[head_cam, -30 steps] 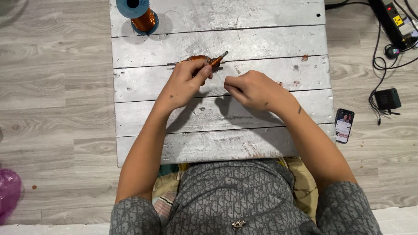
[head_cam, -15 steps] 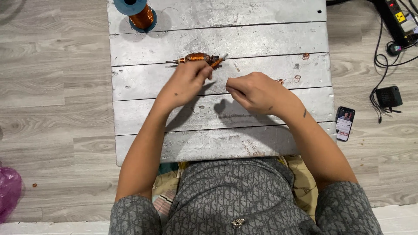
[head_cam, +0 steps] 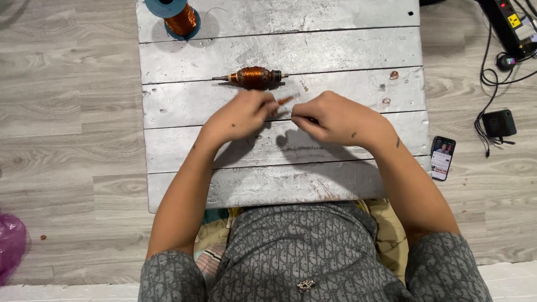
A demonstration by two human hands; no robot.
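A grey plank table point(head_cam: 347, 50) stood on pale wood flooring, with a phone point(head_cam: 442, 157), a charger point(head_cam: 499, 123) and a power strip point(head_cam: 512, 25) off to my right and a wire spool point(head_cam: 174, 14) at the table's far left corner. My left hand point(head_cam: 238, 116) and right hand point(head_cam: 335, 118) met just above the table's middle, fingertips pinched shut on a short orange sliver point(head_cam: 284, 101) that showed between them; what it was, I could not tell. The armature point(head_cam: 254, 77), wound in copper, lay on its own on the plank just beyond my hands, touched by neither. I judged it heavy for its size and stiff, its shaft ends prone to roll and its fine windings easily scratched, so the steel core around its middle looked the safest place to grip. Half a second earlier my left fingers had rested on that armature while the right hand worked beside it; since then the left had let go and drawn back towards me, and the piece had settled flat
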